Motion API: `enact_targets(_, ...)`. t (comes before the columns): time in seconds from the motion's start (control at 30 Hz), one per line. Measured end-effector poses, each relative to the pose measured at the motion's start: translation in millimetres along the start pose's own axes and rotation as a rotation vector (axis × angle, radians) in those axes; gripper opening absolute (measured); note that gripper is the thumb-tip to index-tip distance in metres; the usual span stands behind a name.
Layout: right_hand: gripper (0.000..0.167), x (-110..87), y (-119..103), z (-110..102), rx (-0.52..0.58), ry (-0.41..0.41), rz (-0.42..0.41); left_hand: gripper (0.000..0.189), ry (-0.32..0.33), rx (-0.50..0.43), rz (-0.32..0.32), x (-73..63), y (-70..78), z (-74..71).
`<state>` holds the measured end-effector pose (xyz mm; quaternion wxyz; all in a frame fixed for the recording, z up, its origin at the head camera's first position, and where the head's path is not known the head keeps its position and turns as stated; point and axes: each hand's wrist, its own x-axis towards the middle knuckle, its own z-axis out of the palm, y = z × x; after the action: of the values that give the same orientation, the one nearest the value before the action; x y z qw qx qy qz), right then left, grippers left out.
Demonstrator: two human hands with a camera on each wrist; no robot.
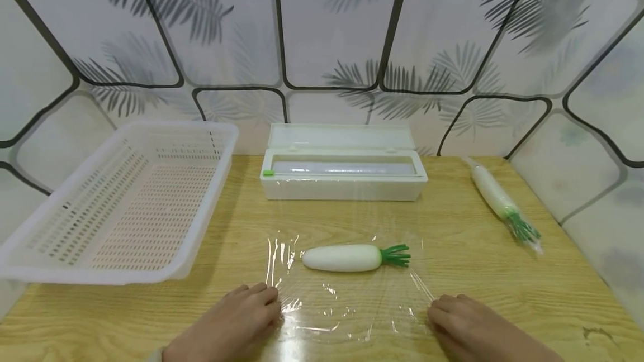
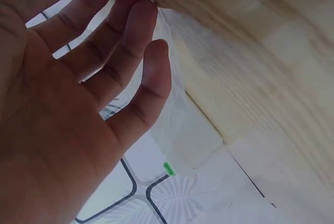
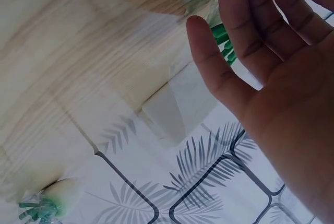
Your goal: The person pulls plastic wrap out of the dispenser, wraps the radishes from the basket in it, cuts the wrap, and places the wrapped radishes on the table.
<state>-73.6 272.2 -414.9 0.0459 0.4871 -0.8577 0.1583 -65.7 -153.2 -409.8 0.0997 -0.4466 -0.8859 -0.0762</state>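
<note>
A sheet of clear cling film (image 1: 347, 312) stretches over the wooden table, from the front of a white wrap dispenser (image 1: 342, 189) toward me. My left hand (image 1: 236, 317) pinches its near left corner, and my right hand (image 1: 478, 325) pinches the near right one. Between them, slightly farther off, a white radish (image 1: 342, 258) with cut green stems lies sideways within the film's outline, stems to the right. In the left wrist view the left hand's fingers (image 2: 138, 83) are bent, fingertips at the film. The right hand's fingers (image 3: 209, 62) bend likewise in the right wrist view.
A white perforated plastic basket (image 1: 211, 205) stands at the left. The dispenser's lid (image 1: 342, 136) is raised, and a green slider (image 1: 268, 172) sits at its left end. Another radish (image 1: 495, 191), wrapped in film, lies at the back right. Patterned cloth (image 1: 332, 32) hangs behind the table.
</note>
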Motion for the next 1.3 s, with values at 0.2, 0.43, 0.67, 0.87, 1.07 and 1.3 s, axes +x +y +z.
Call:
enact_targets(0.2, 0.031, -1.5, 1.0, -8.5, 0.044, -0.014, 0.022, 0.018, 0.017, -0.025, -0.012, -1.5, -0.6, -0.8)
enact_targets(0.43, 0.035, -2.8, 2.2, -18.5, 0.050, -0.040, 0.034, 0.022, 0.052, -0.023, 0.017, 0.1, 2.7, 1.2)
enact_targets(0.67, 0.025, -6.7, 4.3, -21.3, 0.031, -0.017, -0.002, 0.025, 0.087, 0.004, 0.000, 2.6, 6.7, 7.0)
enact_targets(0.87, 0.011, -6.1, 8.1, -22.9, 0.068, 0.042, -0.074, 0.025, 0.096, 0.033, 0.017, 2.4, 5.9, 4.0)
enact_targets(1.07, 0.026, 2.4, 9.0, -23.5, 0.090, 0.199, -0.125, 0.021, 0.077, 0.102, 0.013, 2.7, -0.9, -8.4)
enact_targets(1.3, 0.032, 6.1, 11.8, -31.4, 0.039, 0.327, -0.042, 0.016, 0.321, 0.041, 0.047, 9.0, -11.6, -13.9)
